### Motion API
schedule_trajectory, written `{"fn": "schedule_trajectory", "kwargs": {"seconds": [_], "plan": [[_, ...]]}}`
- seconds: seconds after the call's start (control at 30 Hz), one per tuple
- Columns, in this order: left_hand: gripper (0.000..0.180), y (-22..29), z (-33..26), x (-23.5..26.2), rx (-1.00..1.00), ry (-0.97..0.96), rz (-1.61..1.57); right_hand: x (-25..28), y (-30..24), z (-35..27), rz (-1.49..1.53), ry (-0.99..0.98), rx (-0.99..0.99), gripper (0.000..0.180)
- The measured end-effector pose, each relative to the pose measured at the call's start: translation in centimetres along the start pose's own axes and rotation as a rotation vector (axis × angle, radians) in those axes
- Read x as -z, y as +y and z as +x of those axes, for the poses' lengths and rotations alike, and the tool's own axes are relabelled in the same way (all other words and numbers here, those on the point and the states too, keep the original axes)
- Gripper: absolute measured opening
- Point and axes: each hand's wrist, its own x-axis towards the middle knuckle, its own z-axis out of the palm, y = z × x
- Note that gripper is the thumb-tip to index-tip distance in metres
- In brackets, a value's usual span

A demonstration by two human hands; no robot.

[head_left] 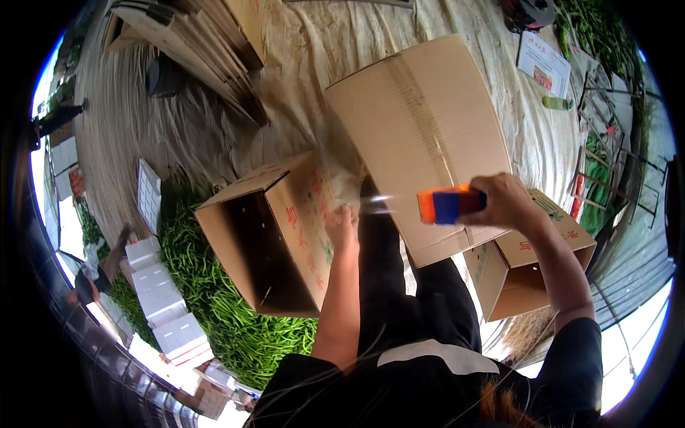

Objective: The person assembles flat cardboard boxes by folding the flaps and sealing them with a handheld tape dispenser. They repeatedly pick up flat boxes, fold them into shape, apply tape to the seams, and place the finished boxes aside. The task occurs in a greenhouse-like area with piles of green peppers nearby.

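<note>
My right hand [508, 201] grips an orange and blue tape dispenser [447, 204] held against the underside of a large brown cardboard box [421, 128]. A thin strip of clear tape [371, 203] runs from the dispenser toward my left hand [341, 227]. The left hand's fingers pinch the tape end near the box's lower left corner. My dark trousers show below, between the two arms.
An open cardboard box [275, 235] lies on its side at the left. Another open box [524, 267] sits at the right. Green beans [214, 307] are heaped on the ground, beside white foam boxes [160, 299]. Flattened cardboard [193, 43] is stacked at the upper left.
</note>
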Motion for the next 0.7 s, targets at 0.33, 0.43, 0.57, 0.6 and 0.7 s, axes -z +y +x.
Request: {"fn": "schedule_trajectory", "kwargs": {"seconds": [0.33, 0.43, 0.57, 0.6, 0.7], "plan": [[0.066, -7.5, 8.7, -6.9, 0.092, 0.102, 0.222, -4.9, 2.9, 11.2, -0.270, 0.058, 0.039, 0.040], [0.060, -1.8, 2.1, -11.8, -0.469, 0.021, 0.500, -4.6, 1.9, 11.5, -0.309, -0.092, -0.051, 0.045], [0.055, 1.2, 1.7, -13.7, -0.378, 0.004, 0.324, -2.6, 1.2, 11.9, -0.365, -0.119, 0.015, 0.048], [0.048, 1.7, 1.3, -14.2, -0.442, 0.048, 0.405, -2.2, 1.7, 11.5, -0.350, -0.133, 0.030, 0.049], [0.046, 1.2, 0.9, -14.0, -0.332, 0.061, 0.454, 1.1, 7.0, 10.4, -0.294, -0.221, 0.032, 0.050]]}}
